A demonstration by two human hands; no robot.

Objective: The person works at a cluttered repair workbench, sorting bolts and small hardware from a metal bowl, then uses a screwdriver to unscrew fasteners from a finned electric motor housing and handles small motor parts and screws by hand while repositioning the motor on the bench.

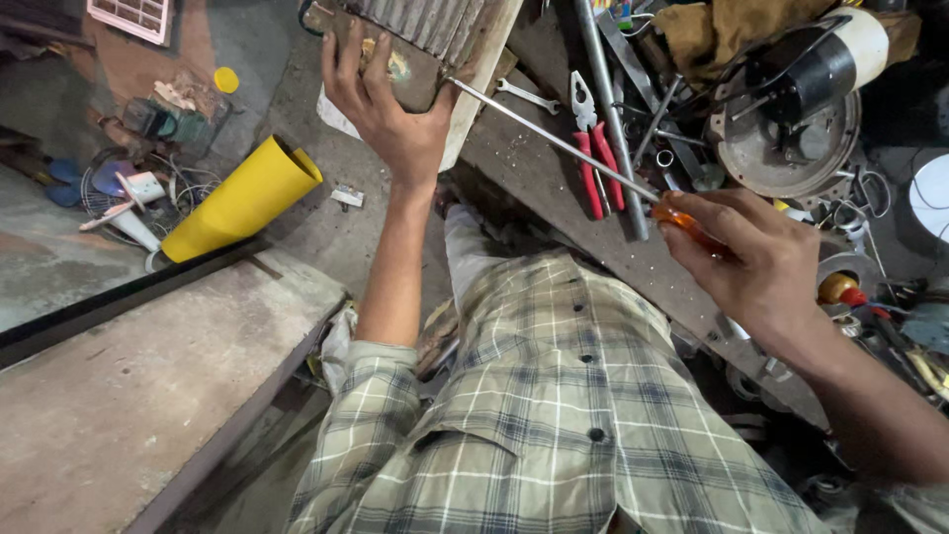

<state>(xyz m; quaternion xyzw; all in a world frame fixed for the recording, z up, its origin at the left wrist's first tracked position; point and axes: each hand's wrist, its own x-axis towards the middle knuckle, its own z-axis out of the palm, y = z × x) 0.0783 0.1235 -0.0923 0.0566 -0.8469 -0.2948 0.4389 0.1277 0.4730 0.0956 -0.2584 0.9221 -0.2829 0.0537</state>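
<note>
My left hand grips the near end of a grimy ribbed metal motor housing that rests at the edge of the workbench. My right hand is closed around the orange handle of a long screwdriver. Its steel shaft runs up and left, and the tip meets the housing beside my left thumb. Red-handled pliers lie on the bench just beyond the shaft.
A dark wooden workbench is crowded with a wrench, metal rods, a round metal motor plate with a black and white cylinder, wires and small parts. A yellow cone and fan parts lie on the floor at left. A concrete slab is near left.
</note>
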